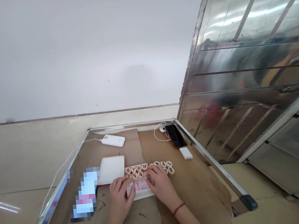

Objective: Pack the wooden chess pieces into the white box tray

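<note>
An open white box (141, 198) lies in front of me on the cardboard. Round wooden Chinese chess pieces (136, 168) with red characters fill its far part in two rows. Its near part shows a white floor with a red line pattern. My left hand (121, 195) has bent fingers and thumb on the box's left side. My right hand (160, 180) reaches over the box's right end, its fingertips and thumb closed around a piece at the end of the near row. Black-character pieces (170, 171) stand in rows just right of the box, partly hidden by that hand.
A white square lid or tray (111, 169) lies left of the box. Nearby are a blurred-out phone (86, 195), a white power bank (113, 140) with a cable, a black phone (176, 136) and a white charger (186, 153). A metal rail (213, 165) edges the cardboard-covered table.
</note>
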`<state>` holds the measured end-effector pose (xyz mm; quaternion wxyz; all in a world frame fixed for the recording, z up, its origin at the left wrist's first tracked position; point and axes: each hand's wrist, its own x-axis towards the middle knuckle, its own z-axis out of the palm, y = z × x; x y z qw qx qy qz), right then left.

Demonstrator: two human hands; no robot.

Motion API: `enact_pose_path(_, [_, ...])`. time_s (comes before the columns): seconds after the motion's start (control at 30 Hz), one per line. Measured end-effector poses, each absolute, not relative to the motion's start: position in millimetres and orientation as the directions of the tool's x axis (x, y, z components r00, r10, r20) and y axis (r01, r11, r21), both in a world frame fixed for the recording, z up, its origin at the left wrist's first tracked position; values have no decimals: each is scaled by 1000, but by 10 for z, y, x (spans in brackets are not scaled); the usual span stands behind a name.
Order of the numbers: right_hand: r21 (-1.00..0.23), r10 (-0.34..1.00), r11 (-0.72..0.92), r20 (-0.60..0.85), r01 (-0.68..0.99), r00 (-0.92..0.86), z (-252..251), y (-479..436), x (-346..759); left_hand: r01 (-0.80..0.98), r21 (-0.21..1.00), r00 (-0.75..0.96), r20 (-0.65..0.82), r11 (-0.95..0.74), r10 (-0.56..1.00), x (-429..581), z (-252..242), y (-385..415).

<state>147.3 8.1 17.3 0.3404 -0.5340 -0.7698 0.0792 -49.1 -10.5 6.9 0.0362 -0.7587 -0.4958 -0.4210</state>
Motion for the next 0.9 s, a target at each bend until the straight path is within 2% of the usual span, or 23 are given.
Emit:
enact_pose_path(0.27, [-481,874,432,432,763,-222,211,110,1494,701,458,158,648,-547,745,-487,71,-115])
enact_pose_path(0.43, [-543,886,375,449,752,-117,297,273,1760,677,505,136,629,-535,766,-498,48,-103])
enact_pose_path(0.6, [-509,935,348,246,788,-254,484,497,1902,652,545,123,611,-528,782,-496,68,-110])
enact_pose_path(0.77, [-376,929,326,-40,867,-367,615,659,1785,642,571,112,590,-512,799,-490,89,-124])
enact_pose_path(0.9, [-335,919,330,-100,883,-381,613,758,1722,637,588,112,569,-499,814,-494,83,-123])
